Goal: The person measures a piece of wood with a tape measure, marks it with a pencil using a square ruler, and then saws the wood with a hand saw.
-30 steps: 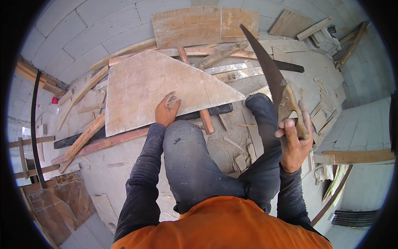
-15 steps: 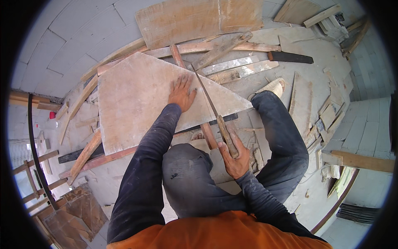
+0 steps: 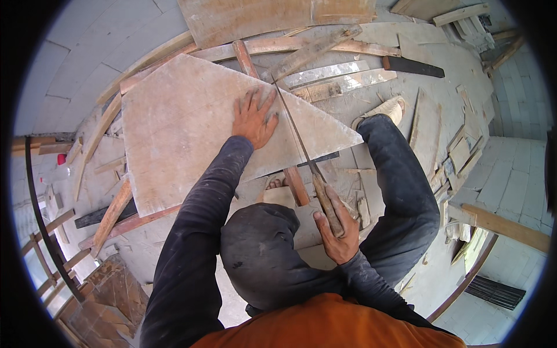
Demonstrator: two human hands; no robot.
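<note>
A dusty plywood sheet point(image 3: 180, 127) with slanted edges lies across wooden beams in front of me. My left hand point(image 3: 255, 119) presses flat on it, fingers apart, close to the saw's path. My right hand point(image 3: 338, 226) is wrapped round the wooden handle of a handsaw point(image 3: 297, 134). The thin blade runs away from me over the right part of the sheet, its tip at the far edge. A faint line lies along the sheet just left of the blade. Whether the teeth sit inside a cut I cannot tell.
A reddish beam point(image 3: 246, 60) sticks out beyond the sheet. Several planks lie behind it, with a dark-ended board point(image 3: 413, 66) at the far right. A larger plywood panel point(image 3: 278, 20) leans at the back. Wood scraps point(image 3: 458, 159) litter the right side. My bent knees flank the work.
The right hand has drawn the handsaw back toward me and slightly right. My view has shifted, so the sheet sits higher and farther left. The left hand still presses on the sheet.
</note>
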